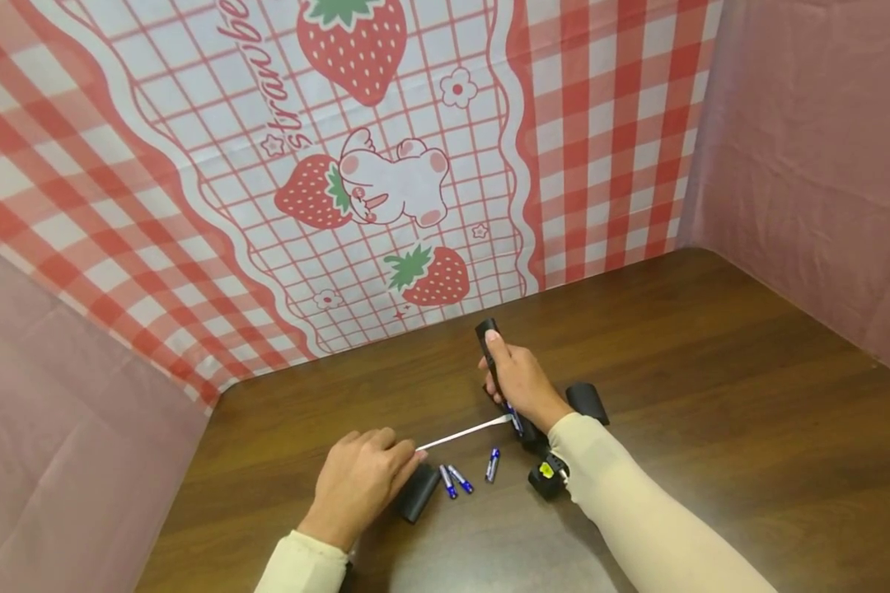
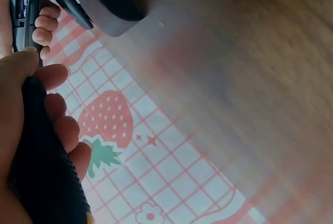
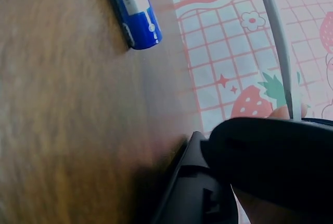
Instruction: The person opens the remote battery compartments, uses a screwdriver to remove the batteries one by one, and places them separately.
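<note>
My left hand (image 1: 363, 478) grips a screwdriver by its black handle (image 2: 44, 156). Its pale metal shaft (image 1: 463, 432) reaches right toward the right hand (image 1: 522, 383), and its flat tip meets the black device there. That hand holds a long black device (image 2: 23, 18) upright and tilted, thumb along its upper end. An open slot in the device shows a battery inside. The near black body fills much of the lower right wrist view, with the shaft behind its edge. Below the left hand lies a black, cylinder-like piece (image 1: 419, 494).
Several blue-and-silver batteries (image 1: 493, 465) lie loose on the wooden table (image 1: 712, 461) between the hands. A black curved piece (image 1: 587, 402) stands beyond the right wrist. A small black unit with a yellow patch (image 1: 546, 470) is beside that wrist. A strawberry-print cloth (image 1: 601, 165) hangs behind.
</note>
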Demonstrator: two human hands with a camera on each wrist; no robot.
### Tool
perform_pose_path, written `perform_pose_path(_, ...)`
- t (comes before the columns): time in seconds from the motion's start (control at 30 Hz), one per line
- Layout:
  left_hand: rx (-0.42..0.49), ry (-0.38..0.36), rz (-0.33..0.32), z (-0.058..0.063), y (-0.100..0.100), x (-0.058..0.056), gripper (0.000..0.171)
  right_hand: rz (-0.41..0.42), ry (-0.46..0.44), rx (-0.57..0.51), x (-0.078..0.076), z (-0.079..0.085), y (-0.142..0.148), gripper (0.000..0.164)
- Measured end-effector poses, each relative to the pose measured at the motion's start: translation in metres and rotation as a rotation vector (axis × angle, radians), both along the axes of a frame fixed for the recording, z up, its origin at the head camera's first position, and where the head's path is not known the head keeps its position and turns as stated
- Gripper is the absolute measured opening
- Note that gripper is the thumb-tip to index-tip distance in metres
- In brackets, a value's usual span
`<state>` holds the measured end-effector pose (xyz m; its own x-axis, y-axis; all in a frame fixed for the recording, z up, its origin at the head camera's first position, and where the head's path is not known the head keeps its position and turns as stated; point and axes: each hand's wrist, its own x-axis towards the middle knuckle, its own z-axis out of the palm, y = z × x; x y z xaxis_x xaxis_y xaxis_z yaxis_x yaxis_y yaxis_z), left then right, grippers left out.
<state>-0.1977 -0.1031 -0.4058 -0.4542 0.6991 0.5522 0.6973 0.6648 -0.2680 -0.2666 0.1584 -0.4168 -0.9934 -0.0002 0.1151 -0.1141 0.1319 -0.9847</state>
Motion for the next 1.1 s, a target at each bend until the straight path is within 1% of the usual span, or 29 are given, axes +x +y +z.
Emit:
perform_pose_path(0.13,0.002,0.017,-0.006,-0.0002,-0.0006,-0.0012,0.027,0.011,-0.032,-0.073,-0.0004,-0.0003,0.0007,0.068)
perform_pose_path(0.23,-0.001,0.007,-0.004,-0.0008,-0.0021,-0.0019,0.028,0.021,-0.068,-0.132,0.0007,0.0006,0.0005,0.068)
perform_pose_path(0.27,-0.001,-0.002,-0.003,-0.001,-0.0026,-0.0018,0.028,0.022,-0.072,-0.135,0.0008,0.0008,0.0002,0.068)
perform_pose_path(0.33,0.0,-0.027,-0.001,-0.001,-0.0032,-0.0012,0.027,0.024,-0.058,-0.109,0.0004,0.0006,-0.0005,0.069)
perform_pose_path(0.5,0.013,-0.085,-0.011,-0.0007,-0.0021,0.0015,0.029,0.026,0.027,0.007,0.001,0.0008,-0.0017,0.066)
perform_pose_path(0.63,0.009,-0.097,-0.005,-0.0015,-0.0015,0.0022,0.03,0.04,0.065,0.045,0.0012,-0.0009,-0.0019,0.064)
perform_pose_path(0.77,-0.005,-0.055,-0.001,-0.0016,-0.002,0.0015,0.027,0.036,0.061,0.046,0.0001,-0.0021,-0.0025,0.066)
perform_pose_path(0.93,-0.012,0.043,-0.019,-0.0024,-0.0019,-0.0001,0.026,0.023,0.017,0.021,-0.0005,-0.0013,-0.0017,0.069)
perform_pose_path(1.0,-0.01,0.058,-0.022,-0.0033,-0.0019,-0.0005,0.026,0.016,0.0,0.01,-0.0002,-0.0007,-0.0015,0.07)
perform_pose_path(1.1,-0.01,0.038,-0.02,-0.0043,-0.0019,-0.0005,0.028,0.004,-0.01,0.012,-0.0002,-0.0005,-0.0018,0.07)
